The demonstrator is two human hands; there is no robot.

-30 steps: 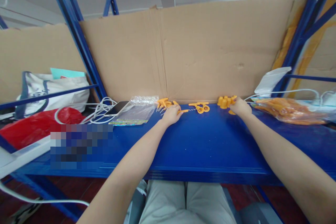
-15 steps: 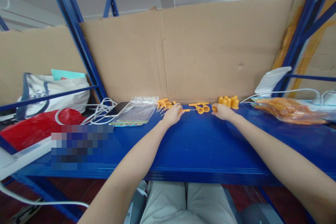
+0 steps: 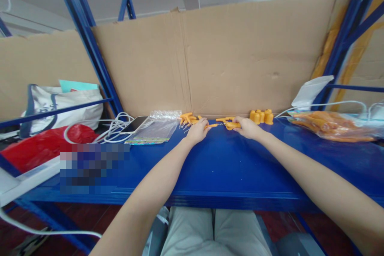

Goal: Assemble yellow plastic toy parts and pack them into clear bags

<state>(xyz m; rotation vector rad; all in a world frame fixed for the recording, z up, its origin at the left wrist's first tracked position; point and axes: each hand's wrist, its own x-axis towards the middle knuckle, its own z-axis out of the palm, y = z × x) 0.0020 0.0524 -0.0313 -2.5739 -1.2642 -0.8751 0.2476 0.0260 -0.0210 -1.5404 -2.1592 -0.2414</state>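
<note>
My left hand (image 3: pixel 197 131) rests on the blue shelf (image 3: pixel 234 168) with its fingers curled round a thin orange ridged rod (image 3: pixel 212 126) that sticks out to the right. A small pile of orange plastic parts (image 3: pixel 187 118) lies just behind it. My right hand (image 3: pixel 246 127) sits a little to the right, fingers closed on an orange ring-ended piece (image 3: pixel 230 125) by the cardboard back wall. A row of short orange caps (image 3: pixel 261 117) stands upright to the right of that hand, apart from it.
A clear plastic bag (image 3: pixel 156 130), a phone (image 3: pixel 134 124) and white cables (image 3: pixel 112 128) lie at the left. A red bag (image 3: pixel 39 144) and a white tote (image 3: pixel 63 106) sit further left. A clear bag of orange parts (image 3: pixel 330 126) lies at the right. Cardboard (image 3: pixel 240 56) closes the back.
My right hand has left the row of orange caps and slid left to the ring-ended piece, closing on it. My left hand has stayed on the rod.
</note>
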